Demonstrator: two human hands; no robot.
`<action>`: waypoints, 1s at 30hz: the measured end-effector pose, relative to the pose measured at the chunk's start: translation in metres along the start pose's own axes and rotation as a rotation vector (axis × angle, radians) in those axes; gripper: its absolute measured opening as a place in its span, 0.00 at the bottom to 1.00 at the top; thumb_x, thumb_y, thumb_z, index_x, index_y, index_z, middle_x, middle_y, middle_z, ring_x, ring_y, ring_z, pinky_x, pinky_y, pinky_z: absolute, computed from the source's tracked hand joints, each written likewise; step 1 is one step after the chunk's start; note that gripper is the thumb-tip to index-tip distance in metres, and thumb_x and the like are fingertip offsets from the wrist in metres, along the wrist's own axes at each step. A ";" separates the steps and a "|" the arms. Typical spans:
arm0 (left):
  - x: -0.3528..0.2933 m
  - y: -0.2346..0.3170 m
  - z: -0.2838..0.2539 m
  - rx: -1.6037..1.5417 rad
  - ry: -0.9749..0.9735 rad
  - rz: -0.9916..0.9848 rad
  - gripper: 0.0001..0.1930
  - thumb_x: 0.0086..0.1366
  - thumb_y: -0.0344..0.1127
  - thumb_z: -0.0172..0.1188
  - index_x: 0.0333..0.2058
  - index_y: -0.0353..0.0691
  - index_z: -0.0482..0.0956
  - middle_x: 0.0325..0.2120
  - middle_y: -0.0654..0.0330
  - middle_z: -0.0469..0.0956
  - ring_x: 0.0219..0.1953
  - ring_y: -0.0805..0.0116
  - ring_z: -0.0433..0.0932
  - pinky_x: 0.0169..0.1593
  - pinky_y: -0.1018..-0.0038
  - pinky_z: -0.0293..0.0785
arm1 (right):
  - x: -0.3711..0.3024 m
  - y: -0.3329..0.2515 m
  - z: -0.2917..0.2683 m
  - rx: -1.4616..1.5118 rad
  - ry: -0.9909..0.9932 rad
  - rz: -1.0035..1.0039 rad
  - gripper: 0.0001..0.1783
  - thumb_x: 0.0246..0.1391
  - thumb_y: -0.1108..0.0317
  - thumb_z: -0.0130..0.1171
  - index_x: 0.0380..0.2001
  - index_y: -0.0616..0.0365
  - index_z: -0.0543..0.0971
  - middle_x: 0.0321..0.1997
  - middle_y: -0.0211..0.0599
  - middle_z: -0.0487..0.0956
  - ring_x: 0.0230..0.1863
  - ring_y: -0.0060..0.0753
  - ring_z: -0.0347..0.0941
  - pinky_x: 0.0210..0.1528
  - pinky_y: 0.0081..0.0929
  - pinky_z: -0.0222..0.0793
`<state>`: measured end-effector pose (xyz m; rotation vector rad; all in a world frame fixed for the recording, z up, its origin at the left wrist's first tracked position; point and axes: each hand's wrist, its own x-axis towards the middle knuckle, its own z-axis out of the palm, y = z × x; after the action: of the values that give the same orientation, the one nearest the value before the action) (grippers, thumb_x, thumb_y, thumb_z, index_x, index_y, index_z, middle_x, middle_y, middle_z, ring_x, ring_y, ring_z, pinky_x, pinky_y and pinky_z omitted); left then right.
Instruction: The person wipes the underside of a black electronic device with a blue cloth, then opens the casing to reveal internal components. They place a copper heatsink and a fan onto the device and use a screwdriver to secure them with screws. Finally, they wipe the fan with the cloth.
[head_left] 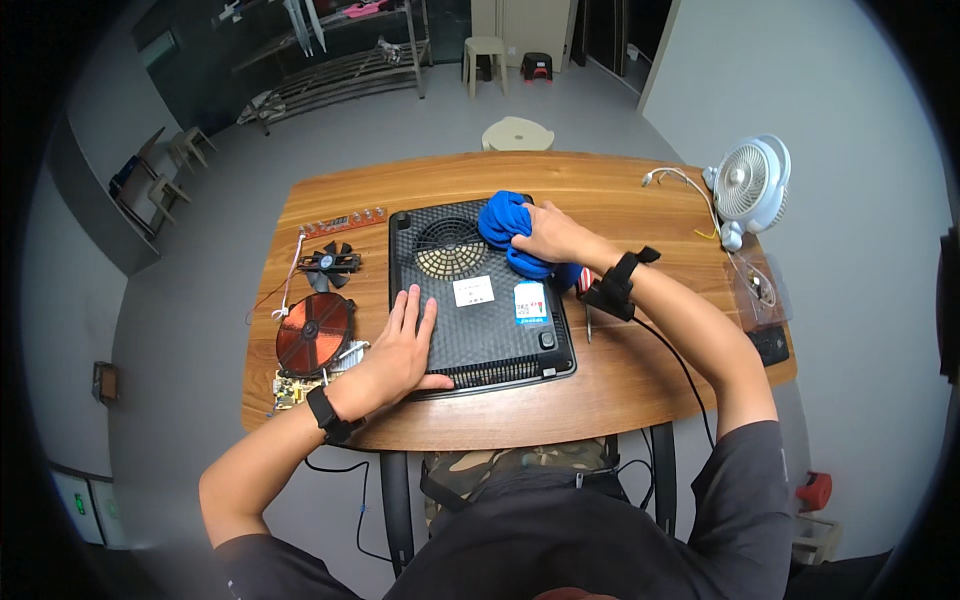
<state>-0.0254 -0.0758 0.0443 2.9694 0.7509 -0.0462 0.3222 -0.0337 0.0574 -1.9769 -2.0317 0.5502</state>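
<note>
A black induction cooker housing point(450, 340) lies on the table, its round vent grille facing up. Two stickers are on its textured surface. My left hand point(397, 345) rests flat with fingers spread on the housing's left side, near its front edge. In my right hand point(550, 236) is a bunched blue cloth point(507, 222), pressed against the housing's far right corner. Next to my right wrist lies what looks like a screwdriver point(587, 285) with a red-and-white handle, partly hidden by the arm.
Left of the housing lie a copper coil point(315, 335) above a circuit board point(292, 390), a black fan point(331, 262) and a red strip board point(345, 222). A white desk fan point(748, 185) stands at the table's right edge, near a clear plastic box point(758, 290). Stools stand beyond.
</note>
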 end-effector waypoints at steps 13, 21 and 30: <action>0.002 -0.004 0.006 -0.007 -0.022 -0.019 0.65 0.54 0.71 0.65 0.69 0.17 0.48 0.69 0.18 0.42 0.72 0.20 0.44 0.73 0.45 0.54 | -0.134 -0.030 0.010 0.114 -0.038 -0.206 0.36 0.50 0.62 0.68 0.62 0.56 0.69 0.61 0.65 0.67 0.58 0.70 0.70 0.60 0.51 0.71; 0.000 -0.002 0.001 -0.017 0.024 0.031 0.63 0.56 0.71 0.63 0.69 0.19 0.49 0.69 0.20 0.44 0.73 0.24 0.45 0.73 0.48 0.53 | -0.176 -0.054 0.001 -0.102 -0.142 -0.558 0.35 0.45 0.69 0.72 0.59 0.45 0.73 0.64 0.48 0.66 0.61 0.58 0.66 0.57 0.49 0.73; -0.002 -0.003 0.003 -0.061 -0.046 -0.001 0.63 0.58 0.71 0.62 0.71 0.20 0.45 0.70 0.19 0.39 0.73 0.20 0.40 0.73 0.43 0.50 | -0.166 -0.083 0.035 -0.504 -0.006 -0.804 0.17 0.56 0.67 0.59 0.50 0.44 0.76 0.58 0.42 0.71 0.58 0.46 0.69 0.36 0.39 0.77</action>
<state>-0.0285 -0.0745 0.0410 2.8999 0.7345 -0.0897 0.2399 -0.2025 0.0751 -1.1301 -2.8870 -0.1499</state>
